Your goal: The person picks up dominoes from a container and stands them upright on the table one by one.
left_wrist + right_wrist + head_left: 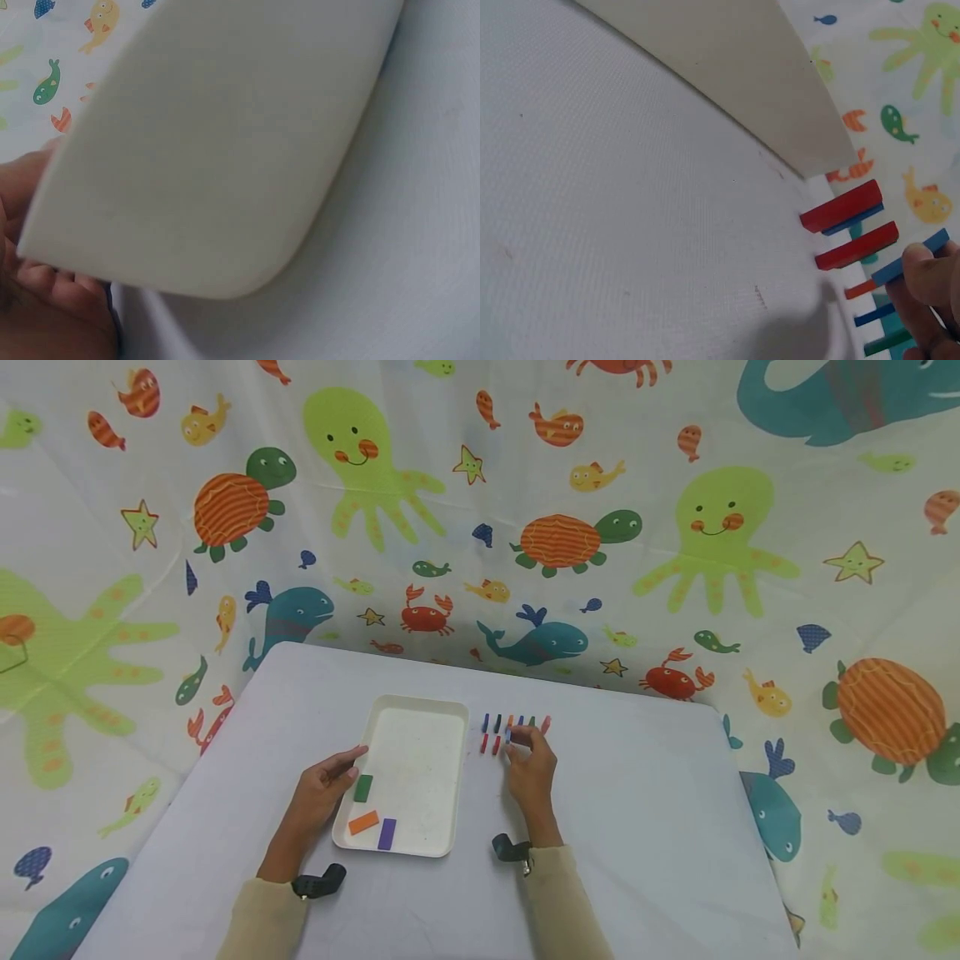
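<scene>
My left hand (318, 789) grips the left rim of a white rectangular tray (420, 752); in the left wrist view the tray's outer wall (217, 165) hides part of the fingers. Inside the tray lie a green block (363, 788), an orange block (363, 822) and a purple block (387, 834), all flat. To the right of the tray, my right hand (534, 777) pinches a blue block (887, 272) between thumb and finger. It is beside two red blocks, a nearer one (844, 206) and another (859, 247), which stand on edge.
Behind the red blocks runs a row of thin blocks, among them a blue one (486, 722), a dark one (498, 723) and a pinkish-red one (546, 724). A white cloth (637, 802) covers the table. A sea-animal curtain (465, 602) hangs behind it.
</scene>
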Demonstrator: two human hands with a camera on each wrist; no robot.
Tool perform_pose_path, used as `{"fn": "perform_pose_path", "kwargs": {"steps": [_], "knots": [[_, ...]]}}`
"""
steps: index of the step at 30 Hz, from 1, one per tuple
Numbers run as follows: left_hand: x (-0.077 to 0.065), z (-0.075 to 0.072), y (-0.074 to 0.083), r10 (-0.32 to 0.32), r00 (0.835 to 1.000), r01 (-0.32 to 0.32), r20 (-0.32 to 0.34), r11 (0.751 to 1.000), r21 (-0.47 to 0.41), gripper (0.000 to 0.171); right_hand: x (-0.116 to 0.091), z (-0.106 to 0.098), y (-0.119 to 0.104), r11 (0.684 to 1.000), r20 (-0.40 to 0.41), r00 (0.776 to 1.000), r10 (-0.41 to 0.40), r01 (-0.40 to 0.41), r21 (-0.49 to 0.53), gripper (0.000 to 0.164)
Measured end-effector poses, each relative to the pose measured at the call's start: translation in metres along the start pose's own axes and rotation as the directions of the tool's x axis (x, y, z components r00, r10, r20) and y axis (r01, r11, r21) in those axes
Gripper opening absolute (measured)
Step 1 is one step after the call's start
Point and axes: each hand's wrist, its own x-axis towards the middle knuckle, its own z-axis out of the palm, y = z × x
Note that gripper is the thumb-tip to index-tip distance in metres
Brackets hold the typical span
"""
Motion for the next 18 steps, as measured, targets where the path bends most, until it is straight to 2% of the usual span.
{"fn": "perform_pose_path", "kwargs": {"steps": [11, 18], "knots": [[0.002, 0.000, -0.002, 0.002, 1.000, -0.002, -0.005, 1.000, -0.017, 0.048, 0.000, 0.003, 0.011, 1.000, 0.015, 1.000, -0.014, 0.014, -0.019, 0.034], [0.002, 0.000, -0.001, -0.007, 1.000, 0.007, -0.010, 1.000, 0.003, 0.048, -0.001, 0.004, 0.013, 1.000, 0.039, 0.999, 0.025, -0.025, -0.008, 0.034]]}}
